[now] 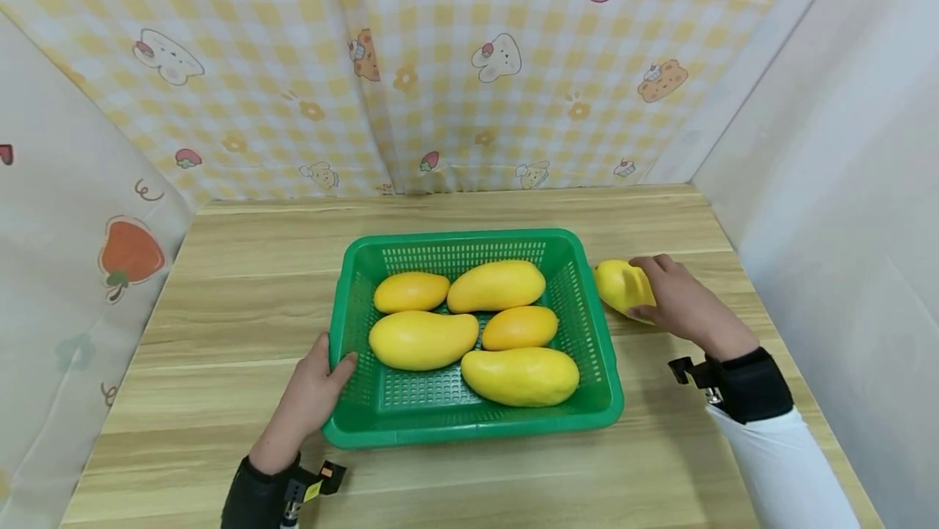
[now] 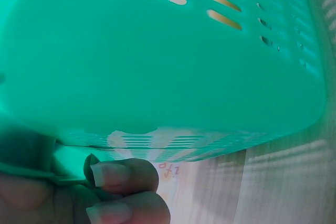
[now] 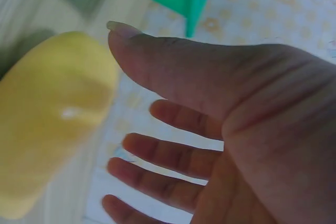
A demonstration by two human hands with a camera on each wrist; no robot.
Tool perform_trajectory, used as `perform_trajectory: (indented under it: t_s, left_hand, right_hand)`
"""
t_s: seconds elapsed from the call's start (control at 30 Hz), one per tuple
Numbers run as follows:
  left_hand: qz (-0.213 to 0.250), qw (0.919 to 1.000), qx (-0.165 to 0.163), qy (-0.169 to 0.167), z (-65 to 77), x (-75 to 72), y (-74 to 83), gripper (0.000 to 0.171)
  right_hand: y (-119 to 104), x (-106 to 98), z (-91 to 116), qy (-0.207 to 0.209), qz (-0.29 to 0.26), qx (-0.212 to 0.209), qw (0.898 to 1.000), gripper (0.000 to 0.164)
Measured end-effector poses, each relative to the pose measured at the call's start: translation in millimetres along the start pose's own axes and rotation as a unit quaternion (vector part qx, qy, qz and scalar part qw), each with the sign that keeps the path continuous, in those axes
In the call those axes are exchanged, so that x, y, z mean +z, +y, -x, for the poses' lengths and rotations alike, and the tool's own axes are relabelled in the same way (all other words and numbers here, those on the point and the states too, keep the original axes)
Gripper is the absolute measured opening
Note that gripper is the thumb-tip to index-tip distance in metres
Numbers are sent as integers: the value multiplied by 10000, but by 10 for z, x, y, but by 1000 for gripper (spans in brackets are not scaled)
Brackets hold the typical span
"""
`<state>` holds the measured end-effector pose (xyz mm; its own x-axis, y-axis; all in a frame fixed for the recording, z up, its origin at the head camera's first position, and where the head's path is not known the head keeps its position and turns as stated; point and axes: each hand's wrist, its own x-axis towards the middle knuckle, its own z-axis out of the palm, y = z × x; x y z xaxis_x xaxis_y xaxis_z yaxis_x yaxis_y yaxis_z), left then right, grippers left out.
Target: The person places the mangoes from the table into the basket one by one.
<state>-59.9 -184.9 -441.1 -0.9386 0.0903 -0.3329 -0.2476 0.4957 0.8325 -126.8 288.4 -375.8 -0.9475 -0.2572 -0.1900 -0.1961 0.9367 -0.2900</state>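
Observation:
A green plastic basket stands on the table with several yellow mangoes in it, some larger and some smaller. My left hand grips the basket's left rim, thumb over the edge and fingers curled on the outside; two fingertips show below the rim in the left wrist view. Just outside the basket's right wall lies another mango on the tabletop. My right hand reaches over that mango's right end. In the right wrist view its fingers are spread, with the thumb tip right at the mango's edge.
The wooden table has bare surface left of the basket and along its front. A yellow checked cloth hangs behind it. White sheets close off both sides.

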Motion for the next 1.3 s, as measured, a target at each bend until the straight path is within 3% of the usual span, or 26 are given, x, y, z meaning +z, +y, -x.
perform_trajectory:
  t_s: [0.53, 0.8, 1.07, 1.3]
  left_hand:
    - [-77, 9999, 67, 8, 15, -16, 4, 30]
    - [-108, 9998, 131, 45, 29, -30, -2, 30]
    - [-191, 9997, 150, 39, -14, -17, -13, 30]
    - [-81, 9999, 133, 48, 0, 2, -19, 30]
  right_hand:
    - [269, 235, -158, -351, -446, 441, 9974, 81]
    - [346, 274, -227, -253, -423, 133, 9987, 69]
    - [422, 255, -251, -559, -739, 77, 9957, 74]
    - [379, 245, -258, -833, -669, 162, 9941, 84]
